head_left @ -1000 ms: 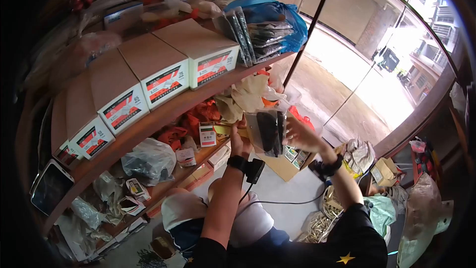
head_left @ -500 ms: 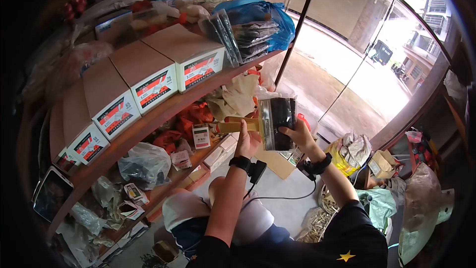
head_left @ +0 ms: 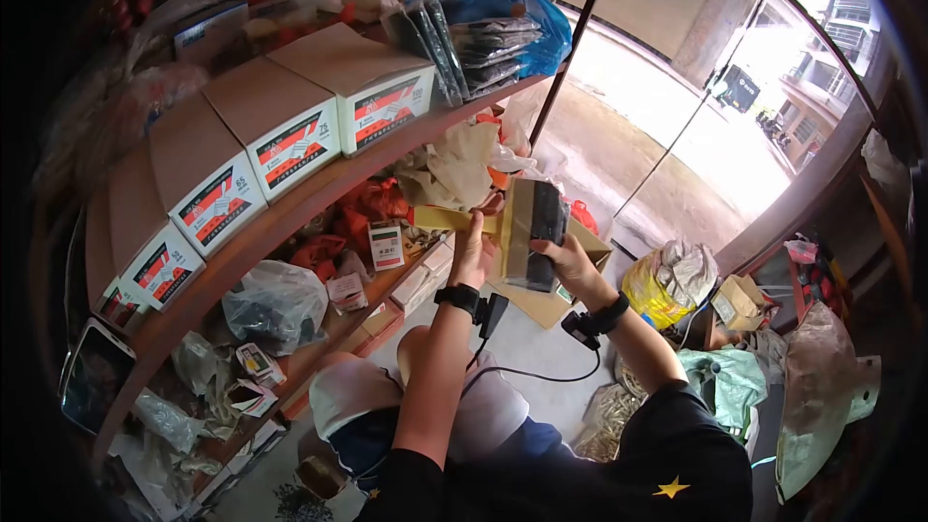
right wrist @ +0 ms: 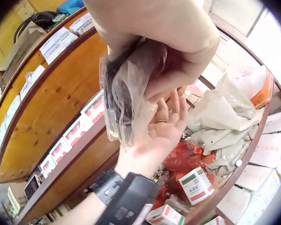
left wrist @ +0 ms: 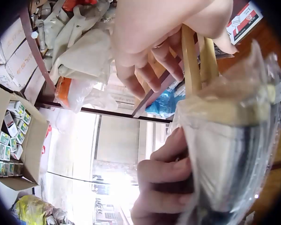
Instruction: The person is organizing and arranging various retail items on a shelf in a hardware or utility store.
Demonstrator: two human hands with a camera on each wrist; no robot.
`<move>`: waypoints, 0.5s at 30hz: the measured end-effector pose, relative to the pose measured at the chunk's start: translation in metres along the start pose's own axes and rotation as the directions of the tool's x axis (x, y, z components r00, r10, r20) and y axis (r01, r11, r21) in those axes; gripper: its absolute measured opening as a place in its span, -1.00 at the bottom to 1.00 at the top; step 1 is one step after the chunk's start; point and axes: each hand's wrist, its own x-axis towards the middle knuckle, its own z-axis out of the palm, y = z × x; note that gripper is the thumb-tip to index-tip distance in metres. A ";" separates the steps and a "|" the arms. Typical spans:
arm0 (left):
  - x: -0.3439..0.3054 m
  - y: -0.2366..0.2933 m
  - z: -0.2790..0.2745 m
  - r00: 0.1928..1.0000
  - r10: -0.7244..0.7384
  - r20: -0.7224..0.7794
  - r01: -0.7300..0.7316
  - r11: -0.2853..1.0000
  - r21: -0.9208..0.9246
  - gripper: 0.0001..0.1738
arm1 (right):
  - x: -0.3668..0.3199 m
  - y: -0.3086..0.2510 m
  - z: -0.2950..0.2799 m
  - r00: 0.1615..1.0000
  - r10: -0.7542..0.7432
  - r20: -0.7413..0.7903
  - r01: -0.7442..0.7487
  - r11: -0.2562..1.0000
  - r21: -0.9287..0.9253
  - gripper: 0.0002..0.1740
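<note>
A pair of paintbrushes [head_left: 547, 217] with black bristles lies in a clear plastic bag in front of the person. Their pale wooden handles [left wrist: 191, 61] stick out of the bag on the left. Bristles and bag are pinched by the right hand [head_left: 577, 269], thumb on the near face, fingers behind. The left hand [head_left: 470, 259] is at the handles, which pass between its thumb and fingers. Its palm faces up in the right wrist view, the fingers [right wrist: 173, 115] loosely extended, a ring on one.
Several brown-topped boxes [head_left: 290, 148] with brush pictures line the upper shelf, beside flat bagged packs [head_left: 493, 53]. Below are a white carton [head_left: 387, 246], red bags and a clear bag [head_left: 277, 302]. An open cardboard box [left wrist: 30, 161] of small packets stands beyond the hands. Sacks [head_left: 667, 280] sit right.
The right hand has settled its thumb onto the bristle end. The bagged brushes turned broad side up, handles coming into sight across the left hand, then tipped more edge-on.
</note>
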 end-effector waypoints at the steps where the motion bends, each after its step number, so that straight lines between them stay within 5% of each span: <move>1: 0.002 -0.004 0.000 0.996 0.005 0.089 0.008 0.989 -0.147 -0.39 | 0.004 -0.002 -0.005 0.999 0.027 0.017 -0.028 0.999 0.043 -0.55; 2: 0.003 -0.007 0.000 0.984 0.021 0.175 0.031 0.957 -0.289 -0.35 | 0.008 -0.005 -0.009 0.999 0.030 0.019 -0.031 0.994 0.107 -0.55; 8: 0.006 -0.007 0.000 0.982 0.006 0.188 0.041 0.968 -0.246 -0.34 | 0.038 -0.079 -0.039 0.991 -0.122 -0.051 0.130 0.969 0.209 -0.59; 10: 0.007 -0.007 0.001 0.979 -0.035 0.200 0.080 0.973 -0.218 -0.36 | 0.078 -0.120 -0.069 0.890 -0.278 0.361 0.106 0.897 0.429 -0.64; 12: 0.008 -0.013 0.000 0.972 -0.025 0.233 0.081 0.968 -0.236 -0.37 | 0.092 -0.175 -0.010 0.944 -0.319 -0.088 0.330 0.890 0.315 -0.69; 14: 0.010 -0.016 0.002 0.970 -0.032 0.242 0.106 0.949 -0.297 -0.39 | 0.153 -0.203 -0.022 0.959 -0.282 -0.010 0.261 0.874 0.409 -0.74; 15: 0.011 -0.017 0.002 0.970 -0.047 0.239 0.120 0.945 -0.303 -0.40 | 0.172 -0.210 -0.014 0.669 -0.738 0.089 0.708 0.598 -0.375 -0.78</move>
